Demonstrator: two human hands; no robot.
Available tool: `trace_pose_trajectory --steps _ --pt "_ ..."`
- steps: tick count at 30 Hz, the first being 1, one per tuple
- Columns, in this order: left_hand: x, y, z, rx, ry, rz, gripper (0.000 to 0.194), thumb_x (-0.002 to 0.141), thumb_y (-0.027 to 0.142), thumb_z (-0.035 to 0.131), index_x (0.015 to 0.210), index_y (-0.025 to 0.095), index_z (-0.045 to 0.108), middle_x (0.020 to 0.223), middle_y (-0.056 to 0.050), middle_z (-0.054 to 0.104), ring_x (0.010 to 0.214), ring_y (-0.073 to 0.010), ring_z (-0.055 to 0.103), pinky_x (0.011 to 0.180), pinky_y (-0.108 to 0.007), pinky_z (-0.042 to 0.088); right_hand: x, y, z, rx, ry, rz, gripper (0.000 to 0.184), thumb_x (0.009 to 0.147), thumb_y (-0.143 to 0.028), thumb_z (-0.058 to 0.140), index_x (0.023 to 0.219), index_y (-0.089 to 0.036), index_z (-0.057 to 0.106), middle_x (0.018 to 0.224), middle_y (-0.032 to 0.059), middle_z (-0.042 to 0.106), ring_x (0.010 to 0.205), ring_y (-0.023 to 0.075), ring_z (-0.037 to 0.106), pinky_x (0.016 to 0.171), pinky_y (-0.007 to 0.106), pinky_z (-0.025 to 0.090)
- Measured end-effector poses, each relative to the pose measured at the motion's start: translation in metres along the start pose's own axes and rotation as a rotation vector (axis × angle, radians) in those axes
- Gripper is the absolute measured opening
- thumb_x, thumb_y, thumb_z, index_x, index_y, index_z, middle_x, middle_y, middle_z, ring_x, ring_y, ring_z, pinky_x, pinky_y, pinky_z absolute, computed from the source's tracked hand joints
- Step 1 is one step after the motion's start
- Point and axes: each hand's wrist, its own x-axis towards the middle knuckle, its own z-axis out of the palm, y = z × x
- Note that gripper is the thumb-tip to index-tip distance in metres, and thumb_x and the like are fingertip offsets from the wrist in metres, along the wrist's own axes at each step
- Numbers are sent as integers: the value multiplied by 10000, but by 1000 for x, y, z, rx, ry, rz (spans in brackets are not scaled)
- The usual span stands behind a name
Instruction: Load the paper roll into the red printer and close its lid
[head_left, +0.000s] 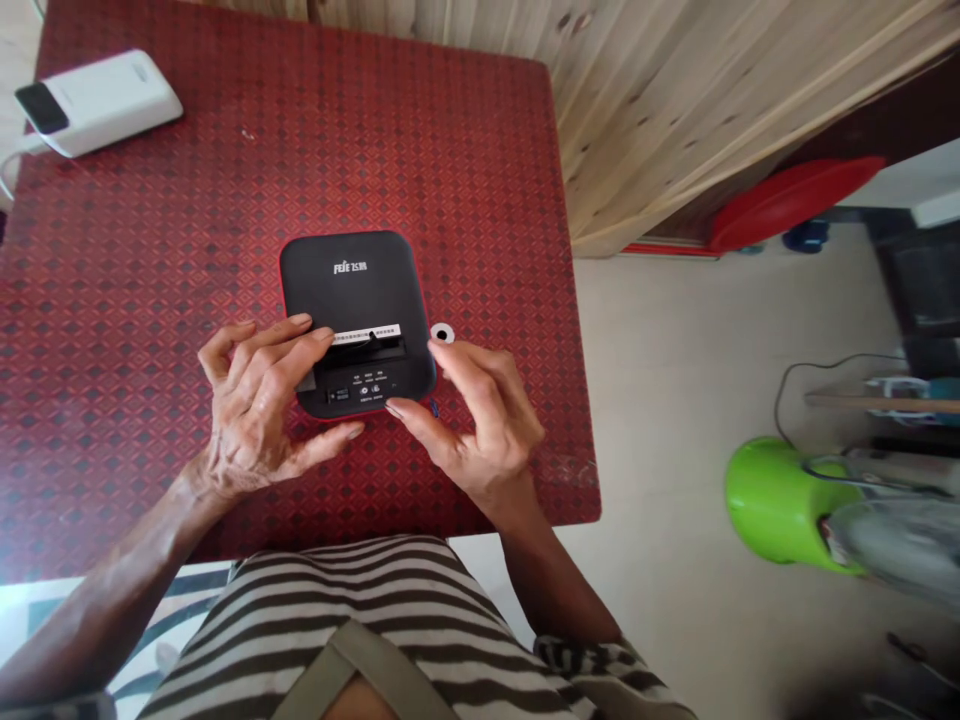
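Observation:
A black rounded-square device [349,300] with a red edge lies on the table. On its face are white lettering, a white label strip [386,331], a dark slot and small switches or ports near the front. My left hand [259,400] lies over the device's left side, fingertips by the label and slot, its thumb stretched out in front of the edge. My right hand [480,420] takes the front right corner between thumb and forefinger; its other fingers curl in. A small white disc [450,329] with a black centre sits beside the right edge, close to the right forefinger.
The red patterned table [450,150] ends on the right above a pale floor. A white power bank [112,100] with a cable stands at the far left. Wooden panelling [660,90] runs behind. A green bucket-like container [765,500] and cords are on the right.

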Motion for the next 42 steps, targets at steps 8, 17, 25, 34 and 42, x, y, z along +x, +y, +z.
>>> trace_pose_trajectory --steps 8,17,25,34,42 --pt "-38 2 -5 107 110 -40 622 1058 609 1059 1589 394 814 1352 -33 926 1266 -347 889 1290 -630 610 -39 -14 14 17 5 222 634 1299 -496 811 1862 -287 606 1342 122 938 972 258 915 889 444 855" --pt "-46 -1 3 116 158 -32 644 1092 532 1040 1680 422 802 1517 -89 891 1385 -402 854 1303 -632 583 -44 -17 21 36 73 237 580 1287 -447 821 1825 -285 678 1271 107 938 909 243 879 876 449 850" --pt "-47 -3 6 96 127 -91 601 1151 651 964 1668 406 779 1612 -106 832 1445 -389 834 1254 -636 671 -39 -14 17 20 52 219 546 1299 -437 798 1810 -289 675 1225 82 935 871 227 862 806 406 817" --pt "-36 -1 -3 -17 39 -212 427 1149 588 925 1500 388 788 1639 -34 817 1452 -380 868 1178 -729 765 -37 -3 9 155 46 293 486 1274 -347 737 1760 -323 755 1040 3 883 751 204 795 695 344 740" --pt "-41 -7 4 -44 48 -157 556 1139 583 960 1619 405 744 1532 -92 829 1416 -367 854 1179 -659 760 -28 -1 3 128 37 259 334 1319 -378 694 1612 -282 823 976 -1 878 737 189 801 706 323 718"
